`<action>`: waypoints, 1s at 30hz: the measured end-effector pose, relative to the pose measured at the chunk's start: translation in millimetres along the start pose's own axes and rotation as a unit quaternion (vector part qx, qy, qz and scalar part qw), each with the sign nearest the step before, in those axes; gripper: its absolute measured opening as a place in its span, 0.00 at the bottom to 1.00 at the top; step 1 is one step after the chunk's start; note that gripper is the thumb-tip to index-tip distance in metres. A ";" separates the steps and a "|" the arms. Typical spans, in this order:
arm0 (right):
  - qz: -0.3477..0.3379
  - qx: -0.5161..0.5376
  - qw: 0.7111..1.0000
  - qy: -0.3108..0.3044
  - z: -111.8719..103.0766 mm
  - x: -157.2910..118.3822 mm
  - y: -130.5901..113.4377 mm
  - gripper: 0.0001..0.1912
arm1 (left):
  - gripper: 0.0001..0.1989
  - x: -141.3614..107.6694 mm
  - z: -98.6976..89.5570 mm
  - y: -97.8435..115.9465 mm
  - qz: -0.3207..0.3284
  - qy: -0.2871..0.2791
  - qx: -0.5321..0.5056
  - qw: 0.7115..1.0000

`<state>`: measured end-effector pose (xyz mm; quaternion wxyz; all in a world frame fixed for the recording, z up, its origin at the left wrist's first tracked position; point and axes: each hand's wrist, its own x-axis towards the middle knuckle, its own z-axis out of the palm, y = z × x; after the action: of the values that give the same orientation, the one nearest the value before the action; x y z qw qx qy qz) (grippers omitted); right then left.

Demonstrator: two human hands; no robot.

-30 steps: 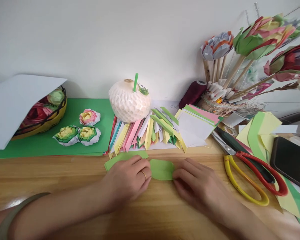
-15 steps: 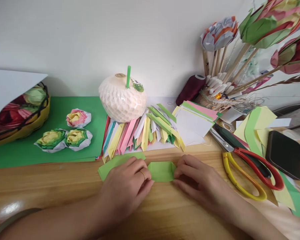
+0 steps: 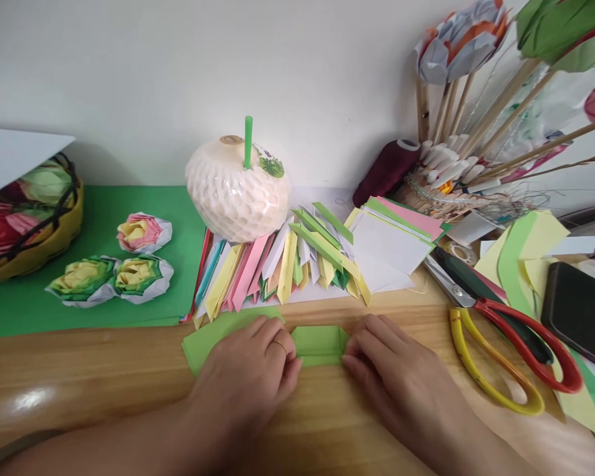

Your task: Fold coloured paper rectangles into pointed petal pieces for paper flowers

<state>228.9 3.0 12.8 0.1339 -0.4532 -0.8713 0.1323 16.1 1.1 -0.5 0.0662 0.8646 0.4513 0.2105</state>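
A small green sheet of paper (image 3: 318, 340) lies on the wooden table, with folded corners at its far edge and a crease along its near side. My left hand (image 3: 255, 363) pinches its left end, a ring on one finger. At the right end, my right hand (image 3: 384, 357) grips the near corner between thumb and curled fingers. Partly under my left hand rest more green sheets (image 3: 213, 336). Just behind them spreads a pile of folded paper strips (image 3: 287, 264) in several colours.
Red-and-yellow-handled scissors (image 3: 500, 337) and a black phone (image 3: 582, 311) lie at the right. A white textured coconut-shaped container (image 3: 235, 192) with a green straw stands behind the strips. Three paper flowers (image 3: 143, 233) sit on green sheets at left, beside a basket (image 3: 69, 215). Loose paper squares (image 3: 391, 241) lie behind.
The near edge of the green paper now shows a fold line running between both hands. The hands stay at its two ends. The camera view has shifted slightly.
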 end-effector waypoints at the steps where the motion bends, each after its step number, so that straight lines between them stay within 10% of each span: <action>1: -0.002 -0.012 1.000 0.006 1.2 0.2 0.1 0.11 | 0.10 0.1 0.3 0.0 0.004 0.003 0.004 1.000; 30: 0.015 0.005 1.000 -0.013 -0.3 2.0 2.8 0.09 | 0.12 3.1 0.9 3.6 0.000 0.000 0.038 0.999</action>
<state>230.0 6.2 12.3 0.1224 -0.4639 -0.8654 0.1449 20.7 1.7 0.7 0.0326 0.8666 0.4588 0.1934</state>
